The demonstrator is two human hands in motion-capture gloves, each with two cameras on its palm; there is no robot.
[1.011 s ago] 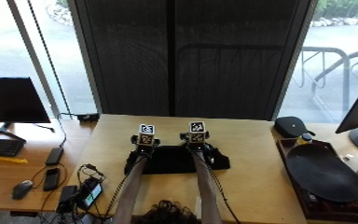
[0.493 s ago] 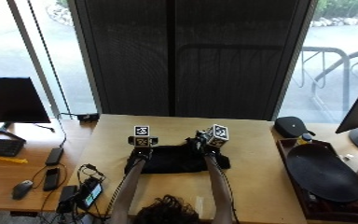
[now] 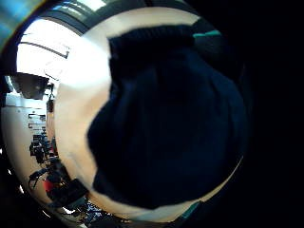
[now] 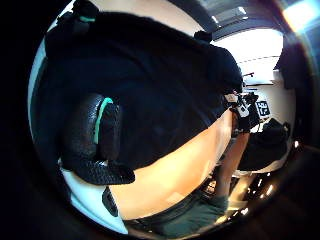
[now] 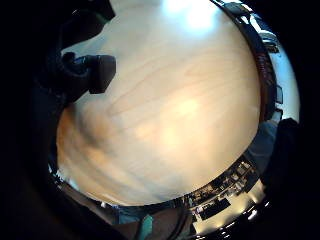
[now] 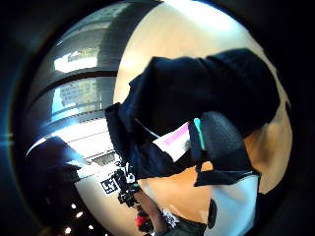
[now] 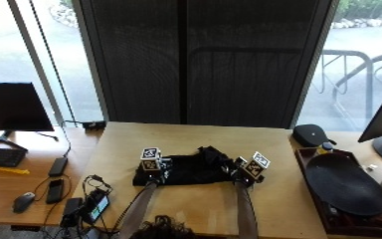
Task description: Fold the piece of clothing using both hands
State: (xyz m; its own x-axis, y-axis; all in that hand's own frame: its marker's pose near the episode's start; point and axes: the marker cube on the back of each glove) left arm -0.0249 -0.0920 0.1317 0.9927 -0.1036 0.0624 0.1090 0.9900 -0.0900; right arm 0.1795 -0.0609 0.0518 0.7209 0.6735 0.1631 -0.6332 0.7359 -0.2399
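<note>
A black garment (image 7: 191,172) lies bunched on the wooden table (image 7: 197,139), in front of the person. My left hand (image 7: 154,167) rests on its left end; the thumb (image 4: 95,135) lies stretched over the dark cloth (image 4: 160,85), which also fills the left little finger side view (image 3: 171,128). My right hand (image 7: 247,174) is at the garment's right end. Its thumb (image 6: 219,142) pinches the cloth (image 6: 197,93) beside a white and pink label (image 6: 172,140). One curled finger (image 5: 97,72) shows above bare table (image 5: 175,110).
A wide black dish (image 7: 343,184) sits in a tray at the table's right edge, with a black case (image 7: 313,134) behind it. Devices and cables (image 7: 91,201) lie at the left edge. A side desk holds a monitor (image 7: 12,107) and mouse (image 7: 23,201).
My right hand has moved out to the right, from the garment's middle to its right end. The left hand has stayed near the left end.
</note>
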